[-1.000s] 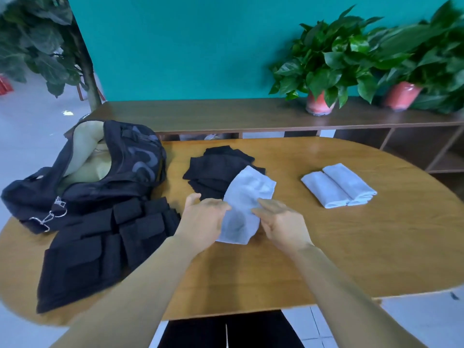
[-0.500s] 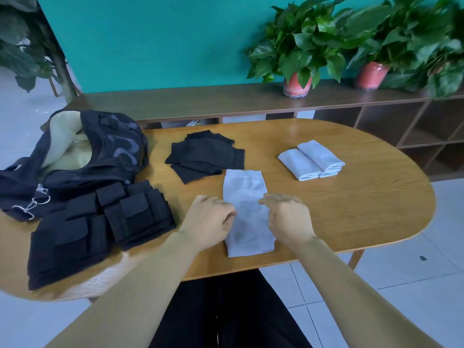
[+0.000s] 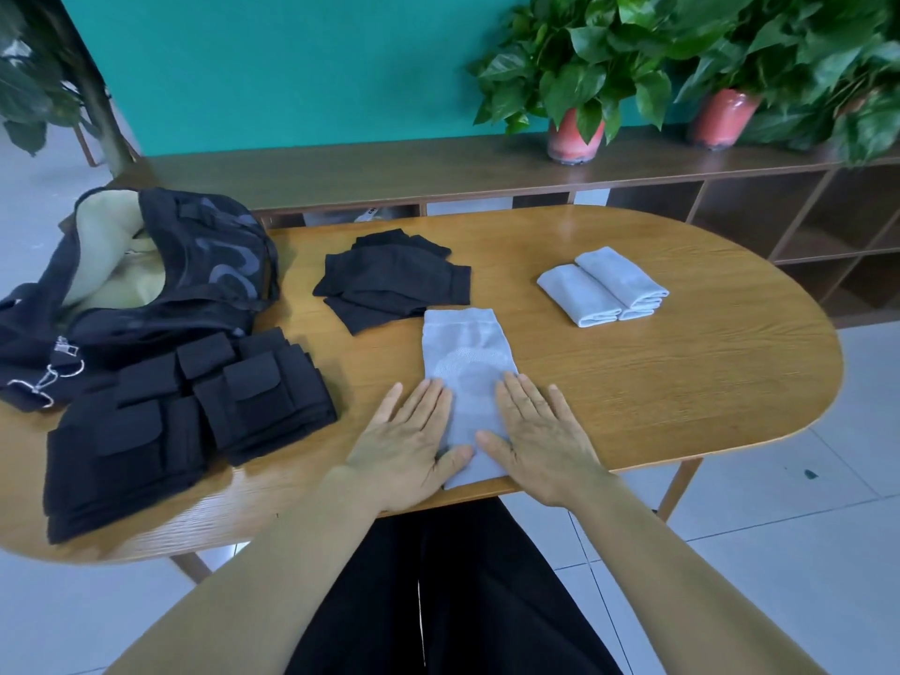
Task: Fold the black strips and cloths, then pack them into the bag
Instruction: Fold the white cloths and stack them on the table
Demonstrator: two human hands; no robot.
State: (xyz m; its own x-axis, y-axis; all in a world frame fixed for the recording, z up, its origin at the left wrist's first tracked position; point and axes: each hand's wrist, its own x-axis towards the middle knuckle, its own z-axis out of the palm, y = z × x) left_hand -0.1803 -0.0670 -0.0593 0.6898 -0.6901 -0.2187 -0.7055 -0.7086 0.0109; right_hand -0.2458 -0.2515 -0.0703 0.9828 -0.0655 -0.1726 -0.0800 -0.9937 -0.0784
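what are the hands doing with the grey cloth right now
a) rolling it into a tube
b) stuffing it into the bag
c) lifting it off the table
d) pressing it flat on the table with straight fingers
d: the left hand and right hand lie palm down with straight fingers on the near end of the grey cloth, which lies spread flat on the table, well away from the bag.

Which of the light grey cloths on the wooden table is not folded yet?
The light grey cloth lying flat at the near table edge, under the left hand and right hand. The two folded grey cloths lie side by side farther right.
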